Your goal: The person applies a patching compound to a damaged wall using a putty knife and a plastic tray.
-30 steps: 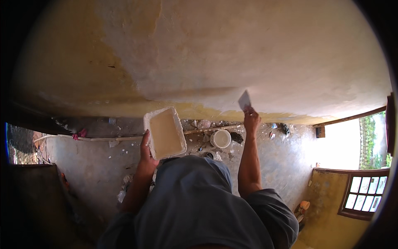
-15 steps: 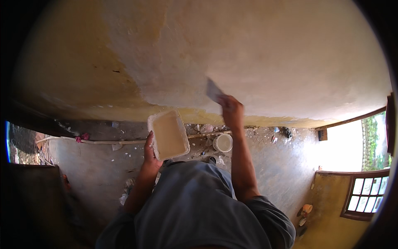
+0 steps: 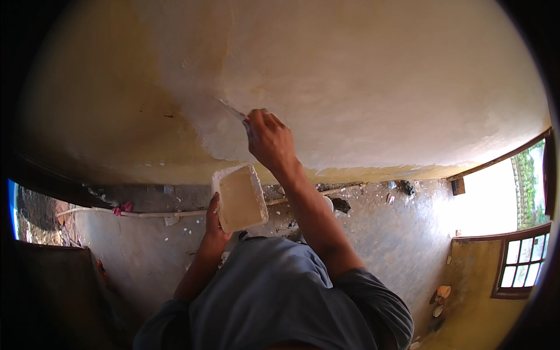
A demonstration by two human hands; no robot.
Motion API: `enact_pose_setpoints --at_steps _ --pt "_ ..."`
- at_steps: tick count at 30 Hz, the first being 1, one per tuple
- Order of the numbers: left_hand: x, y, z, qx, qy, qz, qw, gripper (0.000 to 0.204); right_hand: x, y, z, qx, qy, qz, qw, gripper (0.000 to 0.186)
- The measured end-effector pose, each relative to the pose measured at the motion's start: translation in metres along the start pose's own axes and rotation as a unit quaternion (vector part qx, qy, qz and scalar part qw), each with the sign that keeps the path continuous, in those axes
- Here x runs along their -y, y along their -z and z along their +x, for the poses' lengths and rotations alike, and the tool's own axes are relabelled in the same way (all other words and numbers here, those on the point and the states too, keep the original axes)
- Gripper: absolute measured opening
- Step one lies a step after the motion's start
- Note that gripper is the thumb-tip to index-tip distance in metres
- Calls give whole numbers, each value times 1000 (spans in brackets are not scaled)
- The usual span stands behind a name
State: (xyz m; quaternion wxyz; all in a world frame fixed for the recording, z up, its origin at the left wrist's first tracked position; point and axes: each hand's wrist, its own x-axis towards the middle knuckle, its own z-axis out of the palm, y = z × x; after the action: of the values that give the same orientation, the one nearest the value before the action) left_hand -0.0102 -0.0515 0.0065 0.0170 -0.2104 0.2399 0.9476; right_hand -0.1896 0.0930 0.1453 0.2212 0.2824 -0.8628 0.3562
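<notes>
Beige, smooth paste (image 3: 240,201) lay in a rectangular tub (image 3: 260,192) with a crusted rim; the left hand (image 3: 216,220) held its left side, the thumb showing, other fingers hidden. The right hand (image 3: 272,140) was curled round a thin, flat scraper (image 3: 231,109), which projected leftward beyond the fingers at the patchy wall (image 3: 361,87).

I'd call this an indoor renovation site: the wall (image 3: 361,81) is patchy yellow and whitish, scraps (image 3: 171,221) litter the grey floor (image 3: 388,233), and a brown-framed window (image 3: 521,274) lets in daylight.
</notes>
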Motion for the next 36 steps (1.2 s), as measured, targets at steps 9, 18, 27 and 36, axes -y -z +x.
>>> enact_pose_setpoints --at_steps 9,18,27,36 --pt "-4 -13 -5 6 9 34 999 52 -109 150 -45 -231 -168 82 955 13" --pt "-12 -6 -8 10 14 16 1000 50 -14 59 43 -162 -23 43 986 12" --pt "-3 -15 -11 26 27 7 999 51 61 109 66 -179 39 23 983 25" --pt "-5 -23 -18 47 11 11 999 51 -63 271 48 -410 -55 219 884 21"
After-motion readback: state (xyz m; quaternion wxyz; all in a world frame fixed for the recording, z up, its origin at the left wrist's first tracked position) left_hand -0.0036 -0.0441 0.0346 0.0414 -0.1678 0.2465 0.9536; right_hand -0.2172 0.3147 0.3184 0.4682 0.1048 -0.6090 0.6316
